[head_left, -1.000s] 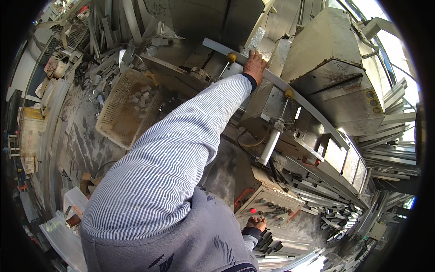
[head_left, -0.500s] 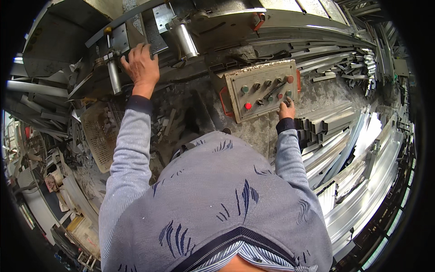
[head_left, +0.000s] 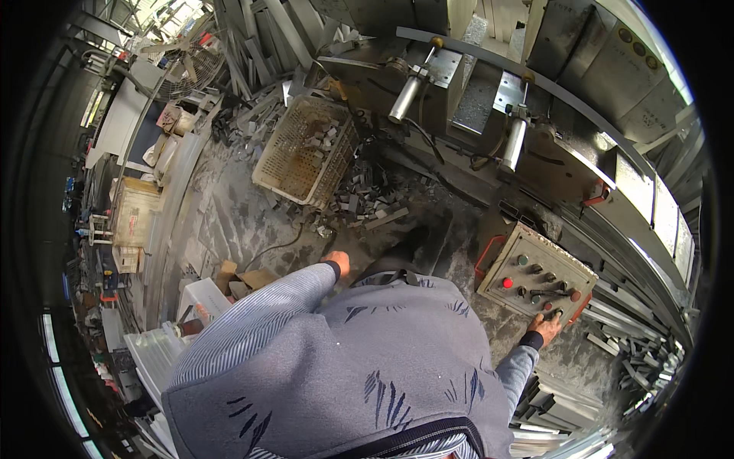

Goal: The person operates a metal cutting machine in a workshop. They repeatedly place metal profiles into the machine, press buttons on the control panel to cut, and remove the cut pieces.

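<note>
My right hand (head_left: 546, 327) is at the near right corner of a grey control box (head_left: 552, 255), its curled fingers on a push button (head_left: 557, 314). The box carries dark knobs, a lit red button (head_left: 508, 283) and red side handles. My left hand (head_left: 341, 263) is low in front of my body, away from the machine; its fingers are hidden from view. Beyond it stands a machine with two silver clamp cylinders (head_left: 407, 96) (head_left: 515, 144), both angled toward me. A shiny metal profile (head_left: 473, 111) lies between them.
A dirty cream plastic basket (head_left: 269, 170) holds a few metal offcuts, and more offcuts (head_left: 386, 218) litter the floor beside it. A cable (head_left: 277, 246) crosses the floor. Long metal profiles lie around the box at right. A fan (head_left: 187, 70) stands at far left.
My left hand has left the clamp area and come down near my body. The view has turned left, bringing the basket into full sight. My right hand stays at the same box corner.
</note>
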Demonstrator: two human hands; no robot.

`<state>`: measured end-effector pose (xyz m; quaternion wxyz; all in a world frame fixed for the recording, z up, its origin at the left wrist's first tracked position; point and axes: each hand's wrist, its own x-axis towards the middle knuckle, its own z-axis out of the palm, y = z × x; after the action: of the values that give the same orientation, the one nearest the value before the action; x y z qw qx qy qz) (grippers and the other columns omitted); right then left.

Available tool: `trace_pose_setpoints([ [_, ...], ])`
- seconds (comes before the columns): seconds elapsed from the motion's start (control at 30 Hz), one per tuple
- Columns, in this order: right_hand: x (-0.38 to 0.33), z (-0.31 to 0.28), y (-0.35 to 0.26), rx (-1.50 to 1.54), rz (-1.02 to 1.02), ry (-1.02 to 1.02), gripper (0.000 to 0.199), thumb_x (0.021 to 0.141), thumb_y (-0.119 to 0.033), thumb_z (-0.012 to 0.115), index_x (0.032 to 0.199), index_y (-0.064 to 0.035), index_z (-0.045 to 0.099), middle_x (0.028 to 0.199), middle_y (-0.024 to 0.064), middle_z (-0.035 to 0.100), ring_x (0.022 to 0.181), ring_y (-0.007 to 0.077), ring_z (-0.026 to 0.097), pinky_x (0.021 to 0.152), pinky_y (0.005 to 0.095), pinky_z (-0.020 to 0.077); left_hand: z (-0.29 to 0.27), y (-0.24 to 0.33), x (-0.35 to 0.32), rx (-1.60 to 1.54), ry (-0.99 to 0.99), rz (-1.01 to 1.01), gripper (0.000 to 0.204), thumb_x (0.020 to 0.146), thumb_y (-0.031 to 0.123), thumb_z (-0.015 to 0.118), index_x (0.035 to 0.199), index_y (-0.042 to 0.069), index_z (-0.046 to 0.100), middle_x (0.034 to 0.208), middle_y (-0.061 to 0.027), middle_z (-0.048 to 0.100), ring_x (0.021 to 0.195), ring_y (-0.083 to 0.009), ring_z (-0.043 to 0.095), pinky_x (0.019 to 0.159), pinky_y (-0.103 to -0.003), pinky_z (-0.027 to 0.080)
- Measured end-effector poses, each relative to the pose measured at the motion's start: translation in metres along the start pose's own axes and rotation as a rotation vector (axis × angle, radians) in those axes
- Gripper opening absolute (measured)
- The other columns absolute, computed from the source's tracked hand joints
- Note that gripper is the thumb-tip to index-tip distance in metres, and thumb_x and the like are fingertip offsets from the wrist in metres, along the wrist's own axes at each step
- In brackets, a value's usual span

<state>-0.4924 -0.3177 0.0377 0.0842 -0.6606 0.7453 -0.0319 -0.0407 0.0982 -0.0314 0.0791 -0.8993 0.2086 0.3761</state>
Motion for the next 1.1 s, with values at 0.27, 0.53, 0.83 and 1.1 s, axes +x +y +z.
trace_pose_setpoints([
  [0.27, 0.016, -0.008, -0.004, -0.113, -0.017, -0.116, 0.062, 0.076, -0.030, 0.067, 0.129, -0.0055, 0.047, 0.120, 0.0178, 0.055, 0.111, 0.0321, 0.052, 0.093, 0.0388, 0.0427, -0.029, 0.029, 0.009, -0.129, -0.085, 0.169, 0.035, 0.072, 0.034, 0.062, 0.095, 0.008, 0.068, 0.099, -0.0161, 0.066, 0.096, -0.0324, 0.061, 0.085, -0.038, 0.047],
  [0.53, 0.014, -0.008, -0.003, -0.086, -0.005, -0.092, 0.062, 0.073, -0.028, 0.067, 0.130, -0.0114, 0.048, 0.111, 0.0218, 0.060, 0.102, 0.0363, 0.057, 0.089, 0.0415, 0.0455, -0.059, 0.122, 0.014, -0.382, -0.014, 0.377, 0.038, 0.073, 0.030, 0.065, 0.106, 0.009, 0.065, 0.107, -0.0133, 0.065, 0.103, -0.0288, 0.059, 0.089, -0.036, 0.046],
  [0.83, 0.006, -0.023, -0.013, -0.105, 0.056, -0.161, 0.068, 0.068, -0.023, 0.063, 0.133, -0.0130, 0.046, 0.112, 0.0218, 0.059, 0.102, 0.0360, 0.057, 0.090, 0.0423, 0.0448, -0.060, 0.090, 0.037, -0.297, -0.043, 0.247, 0.043, 0.071, 0.031, 0.065, 0.108, 0.009, 0.065, 0.110, -0.0147, 0.063, 0.106, -0.0296, 0.058, 0.091, -0.036, 0.045],
  [1.1, 0.014, -0.011, -0.007, -0.123, -0.011, -0.115, 0.065, 0.068, -0.020, 0.061, 0.131, -0.0097, 0.048, 0.117, 0.0233, 0.057, 0.107, 0.0363, 0.055, 0.092, 0.0401, 0.0437, -0.048, 0.059, 0.028, -0.216, -0.097, 0.202, 0.041, 0.074, 0.030, 0.066, 0.109, 0.008, 0.065, 0.109, -0.0142, 0.064, 0.104, -0.0287, 0.059, 0.091, -0.035, 0.046],
])
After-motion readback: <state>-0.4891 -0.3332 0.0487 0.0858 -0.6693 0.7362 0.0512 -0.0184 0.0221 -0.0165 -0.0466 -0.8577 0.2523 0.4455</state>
